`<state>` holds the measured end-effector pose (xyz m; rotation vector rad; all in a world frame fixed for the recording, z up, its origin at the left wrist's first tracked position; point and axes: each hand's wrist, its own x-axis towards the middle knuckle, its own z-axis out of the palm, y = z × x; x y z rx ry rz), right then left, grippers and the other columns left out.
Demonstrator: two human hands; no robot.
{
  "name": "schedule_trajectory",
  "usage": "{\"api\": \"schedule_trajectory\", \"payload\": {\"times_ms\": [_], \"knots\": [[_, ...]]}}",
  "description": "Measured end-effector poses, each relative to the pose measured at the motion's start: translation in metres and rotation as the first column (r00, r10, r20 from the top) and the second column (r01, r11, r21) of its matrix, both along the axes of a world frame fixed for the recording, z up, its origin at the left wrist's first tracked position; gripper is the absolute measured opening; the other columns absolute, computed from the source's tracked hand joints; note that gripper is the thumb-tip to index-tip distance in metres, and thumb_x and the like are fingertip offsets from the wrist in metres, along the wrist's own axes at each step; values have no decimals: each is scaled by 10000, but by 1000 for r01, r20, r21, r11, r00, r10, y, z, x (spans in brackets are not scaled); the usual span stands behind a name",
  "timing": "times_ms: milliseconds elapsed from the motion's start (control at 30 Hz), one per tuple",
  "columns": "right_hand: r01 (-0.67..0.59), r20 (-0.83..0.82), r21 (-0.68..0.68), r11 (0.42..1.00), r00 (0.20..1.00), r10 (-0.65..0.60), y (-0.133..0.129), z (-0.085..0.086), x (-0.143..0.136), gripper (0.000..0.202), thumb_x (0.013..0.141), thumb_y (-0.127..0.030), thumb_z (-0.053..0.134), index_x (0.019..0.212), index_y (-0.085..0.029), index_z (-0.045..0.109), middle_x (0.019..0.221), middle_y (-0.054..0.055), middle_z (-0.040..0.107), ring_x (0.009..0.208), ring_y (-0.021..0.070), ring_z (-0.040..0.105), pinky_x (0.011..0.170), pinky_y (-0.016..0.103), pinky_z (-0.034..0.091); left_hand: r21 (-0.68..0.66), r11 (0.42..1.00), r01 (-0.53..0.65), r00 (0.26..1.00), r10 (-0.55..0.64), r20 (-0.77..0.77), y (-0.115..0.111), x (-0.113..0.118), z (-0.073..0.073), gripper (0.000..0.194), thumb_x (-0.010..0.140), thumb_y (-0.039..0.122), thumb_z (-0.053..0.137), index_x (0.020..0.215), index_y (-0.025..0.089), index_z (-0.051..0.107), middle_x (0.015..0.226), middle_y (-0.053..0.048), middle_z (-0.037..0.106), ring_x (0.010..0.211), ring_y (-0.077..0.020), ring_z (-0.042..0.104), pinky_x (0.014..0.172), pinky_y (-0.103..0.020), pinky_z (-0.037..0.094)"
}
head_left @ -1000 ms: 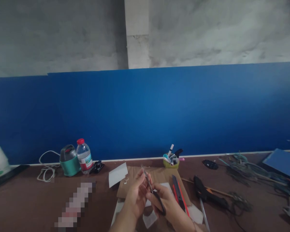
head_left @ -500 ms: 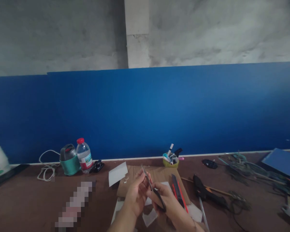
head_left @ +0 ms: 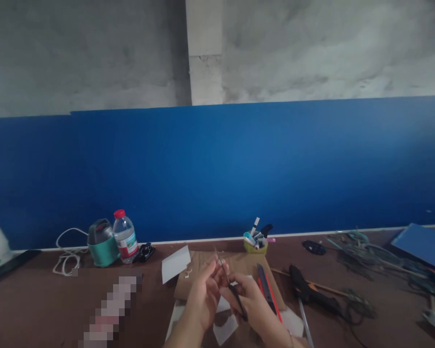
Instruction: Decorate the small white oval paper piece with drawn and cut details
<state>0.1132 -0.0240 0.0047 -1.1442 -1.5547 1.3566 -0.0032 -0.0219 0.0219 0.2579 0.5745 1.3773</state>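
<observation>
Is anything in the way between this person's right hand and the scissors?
Nothing visible: the right hand grips the scissors by their dark handle. The blades point away, close to the fingers of the left hand. The box cutter lies to the right, not between.

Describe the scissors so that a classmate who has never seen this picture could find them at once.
Below the blue wall runs a brown table, with cardboard near its middle. There, the right hand grips the scissors, blades beside the left hand. Unlike the red-and-black knife to their right, they are held.
</observation>
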Motion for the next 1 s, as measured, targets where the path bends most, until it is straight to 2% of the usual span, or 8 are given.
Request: {"api": "schedule_trajectory", "payload": {"times_ms": [67,133,267,333,400,633,833,1000], "knots": [[66,156,132,989,984,-86,1,1,4,305,711,-443,639,789,-156,571,433,-54,511,353,86,430,364,186,282,73,994,-83,990,91,-109,2,1,-3,213,676,203,721,837,143,595,810,-60,654,745,-155,633,694,-250,482],[87,336,323,943,921,-200,-1,4,8,169,739,-318,614,813,-167,605,533,-12,602,466,126,528,446,205,321,160,968,-191,916,235,-326,4,0,-4,191,651,228,731,750,152,586,710,-22,622,665,-135,598,643,-231,457],[-11,596,514,858,723,-349,-6,5,15,208,779,-169,512,958,-217,608,734,31,705,660,183,647,552,226,348,379,896,-232,496,444,-746,1,-4,0,188,645,288,715,612,187,561,575,21,537,565,-136,507,555,-226,374],[-52,671,542,839,627,-394,-8,5,15,254,779,-142,494,999,-223,593,777,36,714,698,192,665,555,228,343,492,849,-195,324,529,-784,-2,-6,3,209,632,293,723,556,203,550,581,12,543,604,-159,502,602,-242,366],[-79,723,545,834,548,-421,-9,6,14,273,770,-121,489,1000,-224,591,806,39,715,713,197,671,551,231,339,568,807,-163,233,590,-773,-4,-6,3,223,618,280,736,519,215,547,584,1,549,637,-177,500,647,-253,359],[-120,779,525,843,466,-419,-14,13,10,346,728,-71,491,1018,-236,582,832,26,706,755,195,667,587,234,348,598,788,-146,111,614,-782,1,-8,-7,168,632,233,720,534,240,583,596,-19,577,655,-205,494,679,-274,330],[-110,786,522,846,449,-426,-14,13,10,339,736,-69,486,1014,-234,586,849,36,707,754,209,667,601,254,355,591,779,-207,251,626,-738,-2,-7,-4,154,587,163,721,542,253,605,608,-29,555,696,-231,473,718,-284,319],[-113,792,518,848,438,-426,-15,12,7,331,742,-69,477,1008,-226,596,849,46,708,771,211,663,630,262,363,584,792,-176,253,610,-751,-4,-8,-7,138,613,213,733,570,263,612,661,-44,550,792,-262,476,784,-294,325]]}}
